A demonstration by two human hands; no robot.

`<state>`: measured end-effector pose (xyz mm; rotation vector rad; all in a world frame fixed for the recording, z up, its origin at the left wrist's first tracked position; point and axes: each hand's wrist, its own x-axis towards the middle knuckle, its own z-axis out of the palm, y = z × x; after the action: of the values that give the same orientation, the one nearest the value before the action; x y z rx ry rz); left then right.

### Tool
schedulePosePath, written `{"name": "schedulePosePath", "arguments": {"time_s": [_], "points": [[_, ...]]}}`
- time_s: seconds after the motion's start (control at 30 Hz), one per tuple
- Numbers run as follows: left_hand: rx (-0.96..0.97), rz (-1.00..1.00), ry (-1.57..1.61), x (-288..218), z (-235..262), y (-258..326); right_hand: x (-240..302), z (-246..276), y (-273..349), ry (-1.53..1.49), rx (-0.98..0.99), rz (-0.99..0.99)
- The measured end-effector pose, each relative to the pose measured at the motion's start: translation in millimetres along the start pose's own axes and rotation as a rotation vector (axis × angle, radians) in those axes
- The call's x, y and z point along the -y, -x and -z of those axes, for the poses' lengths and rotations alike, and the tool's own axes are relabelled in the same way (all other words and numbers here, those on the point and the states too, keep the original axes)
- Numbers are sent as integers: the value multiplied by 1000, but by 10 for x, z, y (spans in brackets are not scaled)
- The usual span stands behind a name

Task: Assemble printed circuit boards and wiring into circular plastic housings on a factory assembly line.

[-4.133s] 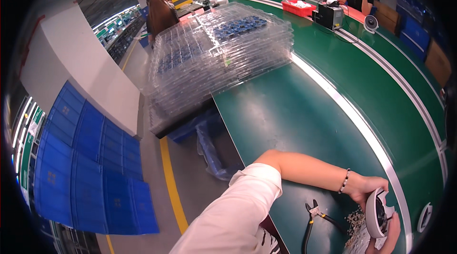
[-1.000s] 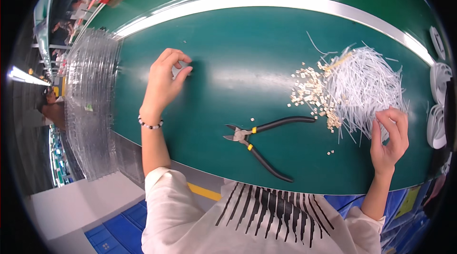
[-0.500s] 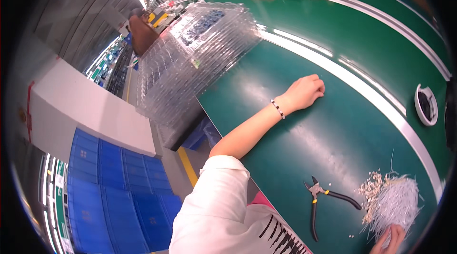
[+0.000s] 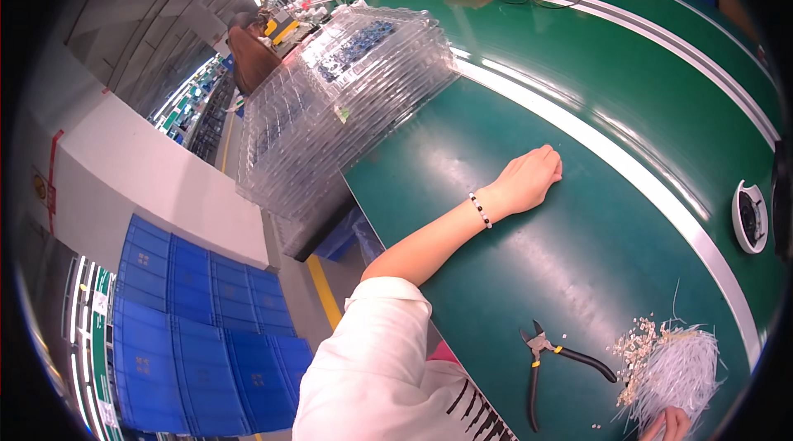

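Observation:
My left hand (image 4: 529, 181) rests on the green tabletop, its fingers curled into a loose fist; anything inside is hidden. At the lower right, my right hand (image 4: 667, 424) is at the near edge of a heap of thin white plastic strips (image 4: 681, 371). Its bent fingers are closed against the strips, and the picture's edge cuts off most of the hand. Many small beige pieces (image 4: 636, 354) lie scattered along the heap's left side. Left of them lies a pair of cutting pliers (image 4: 541, 346) with black handles and yellow bands, jaws spread, touched by neither hand.
A tall stack of clear plastic trays (image 4: 347, 86) stands at the table's far left end. Beyond a pale metal rail (image 4: 595, 135) runs a green conveyor (image 4: 619, 69) carrying a white oval casing (image 4: 750, 218). Blue bins (image 4: 198, 334) stand on the left; another person (image 4: 252, 57) sits beyond the trays.
The whole view has shifted slightly, moving the pliers and heap lower in the picture. My left hand stays in a fist on the table. My right hand stays at the heap, with less of it showing.

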<state>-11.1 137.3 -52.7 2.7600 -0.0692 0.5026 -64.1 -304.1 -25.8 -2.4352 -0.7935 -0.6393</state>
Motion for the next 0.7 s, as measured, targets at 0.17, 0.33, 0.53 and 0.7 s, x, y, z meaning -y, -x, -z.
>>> {"name": "schedulePosePath", "arguments": {"time_s": [0.17, 0.33, 0.53, 0.7], "points": [[-112, 14, 316, -29, -62, -3, -82, 9, 58, 2, -15, -28], [-154, -28, 356, -74, -191, -9, -104, 8, 29, 37, -23, -5], [-206, -114, 350, -94, -242, 3, -88, -17, 55, -4, -92, 23], [-222, -133, 358, -92, -191, 16, -102, -22, 59, 11, -112, 48]]}}
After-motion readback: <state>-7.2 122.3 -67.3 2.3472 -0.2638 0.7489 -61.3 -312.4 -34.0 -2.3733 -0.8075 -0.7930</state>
